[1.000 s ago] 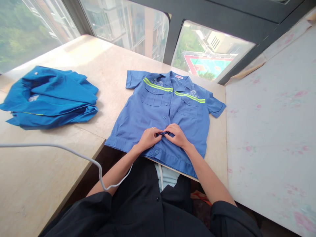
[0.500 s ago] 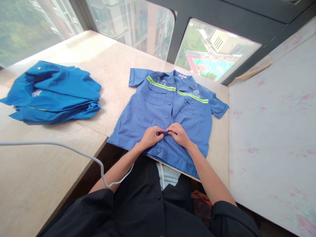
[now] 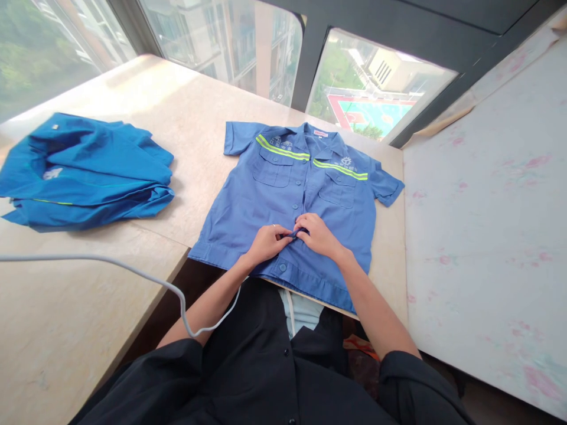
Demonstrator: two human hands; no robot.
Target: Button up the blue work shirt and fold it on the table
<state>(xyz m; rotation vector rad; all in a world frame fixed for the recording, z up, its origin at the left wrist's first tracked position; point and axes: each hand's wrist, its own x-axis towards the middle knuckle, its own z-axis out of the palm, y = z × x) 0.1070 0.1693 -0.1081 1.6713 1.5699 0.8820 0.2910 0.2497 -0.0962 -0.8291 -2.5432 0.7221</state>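
Blue work shirt (image 3: 274,203) lies mid-scene on the stone-look tabletop (image 3: 190,109); left hand (image 3: 268,241) and right hand (image 3: 319,236) still pinch its button placket (image 3: 296,198) near the hem. The right has edged slightly farther; this spot seems unfinished.

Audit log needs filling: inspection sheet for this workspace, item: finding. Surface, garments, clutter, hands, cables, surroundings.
Surface: beige countertop, brightly lit near the far corner.
Garments: blue short-sleeved work shirt spread front up, collar toward the windows; brighter blue garment bunched at left.
Clutter: orange item below the counter, unidentifiable.
Hands: left hand and right hand both pinch the shirt's lower front.
Cables: pale cable enters at left, crosses the left forearm in view.
Surroundings: windows ahead; floral-patterned panel at right.
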